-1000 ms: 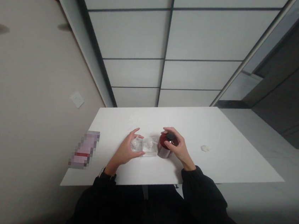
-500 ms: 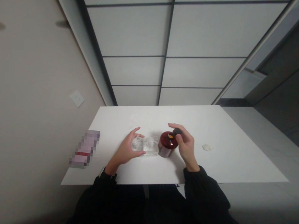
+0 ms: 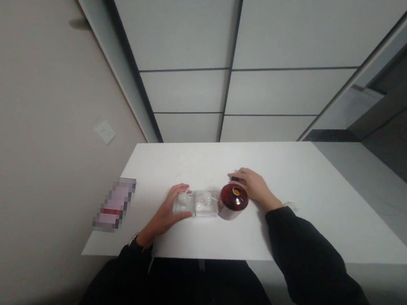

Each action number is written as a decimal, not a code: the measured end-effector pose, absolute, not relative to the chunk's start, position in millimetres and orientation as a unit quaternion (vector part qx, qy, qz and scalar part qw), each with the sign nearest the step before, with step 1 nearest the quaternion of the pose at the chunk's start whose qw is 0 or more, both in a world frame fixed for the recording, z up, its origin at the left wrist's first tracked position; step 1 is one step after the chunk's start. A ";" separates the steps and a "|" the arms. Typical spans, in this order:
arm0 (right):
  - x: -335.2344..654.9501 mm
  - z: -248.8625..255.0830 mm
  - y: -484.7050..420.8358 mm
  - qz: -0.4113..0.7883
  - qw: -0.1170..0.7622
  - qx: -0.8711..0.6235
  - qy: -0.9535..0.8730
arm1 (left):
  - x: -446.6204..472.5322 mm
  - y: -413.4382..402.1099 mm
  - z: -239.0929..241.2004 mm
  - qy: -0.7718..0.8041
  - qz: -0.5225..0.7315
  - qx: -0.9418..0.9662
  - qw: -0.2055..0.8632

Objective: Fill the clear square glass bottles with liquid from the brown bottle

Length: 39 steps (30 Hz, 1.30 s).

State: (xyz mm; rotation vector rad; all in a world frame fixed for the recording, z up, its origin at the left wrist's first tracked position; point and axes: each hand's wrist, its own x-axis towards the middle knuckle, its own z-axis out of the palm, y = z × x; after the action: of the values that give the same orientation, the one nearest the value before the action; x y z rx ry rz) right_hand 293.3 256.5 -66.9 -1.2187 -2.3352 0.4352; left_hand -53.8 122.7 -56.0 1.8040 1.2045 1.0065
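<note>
On the white table [image 3: 173, 159], my left hand [image 3: 164, 219] grips the left one of two clear, boxy containers, thumb in front and fingers behind. Rounded clear parts show on or in both clear containers [image 3: 206, 210], which stand side by side. Right of them, close by, is a dark red, round bottle [image 3: 232, 204] with its neck open and orange showing inside. My right hand [image 3: 253, 182] is behind this bottle, low over the table, its fingers closed on a small black cap [image 3: 235, 178]. The bottle partly hides that hand.
A pixelated pinkish object [image 3: 114, 204] lies at the table's left edge. Crumpled white material [image 3: 291, 206] sits behind my right forearm. A wall with a socket [image 3: 105, 132] rises on the left; panelled sliding doors [image 3: 188, 90] stand beyond the table.
My right hand has moved the black cap away from the red bottle's neck, back and down behind the bottle. My left hand stays at the clear containers. The view has shifted slightly.
</note>
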 end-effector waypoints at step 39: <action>296.7 -78.8 260.9 0.183 0.241 -0.430 -0.851 | -49.1 118.1 -42.7 0.508 0.367 0.654 0.424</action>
State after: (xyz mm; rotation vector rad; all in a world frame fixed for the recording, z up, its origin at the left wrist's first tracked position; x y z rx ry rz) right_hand 296.7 260.9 -78.8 -1.1765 -2.3269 0.5000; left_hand -49.1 118.1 -42.7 1.6352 1.2708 0.9177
